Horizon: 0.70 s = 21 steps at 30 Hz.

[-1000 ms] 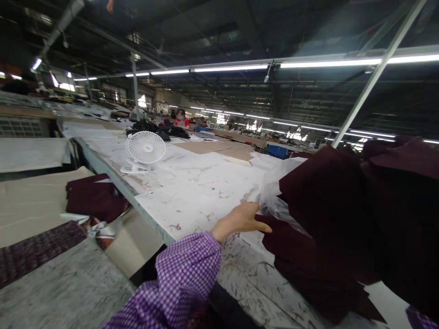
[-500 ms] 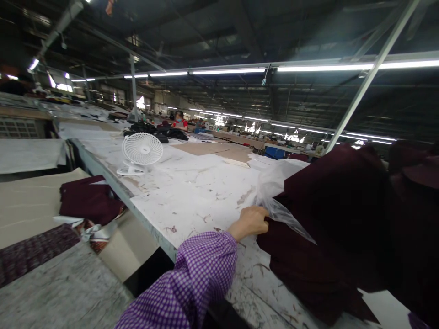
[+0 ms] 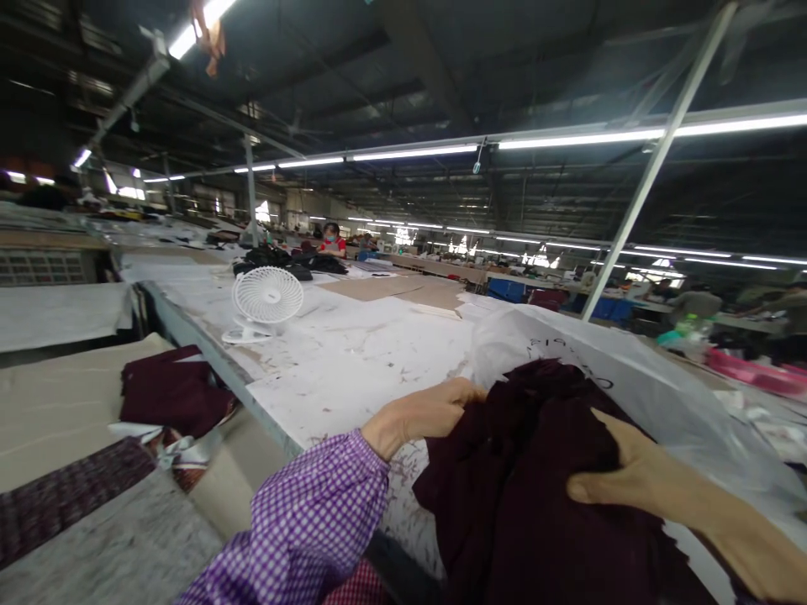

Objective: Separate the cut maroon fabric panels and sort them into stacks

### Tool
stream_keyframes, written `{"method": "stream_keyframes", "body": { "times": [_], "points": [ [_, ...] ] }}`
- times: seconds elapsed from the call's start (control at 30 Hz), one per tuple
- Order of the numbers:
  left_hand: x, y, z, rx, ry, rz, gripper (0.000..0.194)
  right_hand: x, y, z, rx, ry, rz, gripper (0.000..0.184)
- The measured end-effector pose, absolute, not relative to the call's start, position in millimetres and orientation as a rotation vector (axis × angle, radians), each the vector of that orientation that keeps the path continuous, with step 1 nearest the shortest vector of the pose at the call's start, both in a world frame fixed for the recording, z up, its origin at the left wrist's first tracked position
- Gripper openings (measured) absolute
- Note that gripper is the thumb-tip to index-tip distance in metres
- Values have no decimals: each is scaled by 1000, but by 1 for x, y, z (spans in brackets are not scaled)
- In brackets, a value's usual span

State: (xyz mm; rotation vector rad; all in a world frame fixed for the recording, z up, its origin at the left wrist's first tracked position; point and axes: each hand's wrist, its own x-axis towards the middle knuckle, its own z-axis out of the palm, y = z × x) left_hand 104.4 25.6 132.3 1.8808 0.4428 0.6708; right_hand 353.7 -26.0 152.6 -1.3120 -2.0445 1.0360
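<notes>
A pile of dark maroon fabric (image 3: 517, 487) lies on the white cutting table (image 3: 366, 353) in front of me, half inside a clear plastic bag (image 3: 636, 378). My left hand (image 3: 422, 413), in a purple checked sleeve, is closed on the left edge of the fabric where it meets the bag. My right hand (image 3: 636, 479) lies on top of the pile, thumb out, fingers curled down into the cloth.
A small white fan (image 3: 267, 296) stands on the table's left side. More maroon cloth (image 3: 170, 393) sits on a lower shelf at left. Black fabric (image 3: 290, 259) and a seated person (image 3: 332, 238) are at the far end. A slanted metal pole (image 3: 649, 168) rises at right.
The raised maroon fabric has come down onto the table. My right hand has come into view on top of it. My left hand went from open fingers to a grip on the fabric's edge.
</notes>
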Motion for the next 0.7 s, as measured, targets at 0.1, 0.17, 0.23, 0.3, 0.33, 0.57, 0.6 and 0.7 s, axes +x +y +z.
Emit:
{"method": "stream_keyframes", "body": {
  "times": [0.1, 0.17, 0.23, 0.3, 0.33, 0.57, 0.6, 0.7],
  "points": [
    [100, 26, 133, 1909, 396, 533, 10, 342, -29, 144, -1197, -2059, 1154, 67],
    [98, 28, 130, 1887, 433, 511, 11, 335, -29, 137, -1127, -2027, 1261, 67],
    [97, 30, 126, 1854, 442, 511, 12, 331, -28, 132, -1103, -1979, 1328, 67],
    [96, 31, 124, 1853, 438, 499, 11, 328, -26, 127, -1114, -1938, 1353, 70],
    [95, 31, 124, 1863, 428, 484, 10, 327, -25, 126, -1114, -1923, 1357, 70],
    [93, 31, 147, 1914, 436, 661, 27, 337, -22, 127, -1070, -1810, 1306, 65],
    [96, 36, 151, 1902, 498, 825, 28, 343, -21, 130, -1094, -1750, 1275, 64],
    [114, 60, 159, 1778, 775, 1465, 37, 366, -9, 143, -1192, -1522, 1046, 52]
  ]
}}
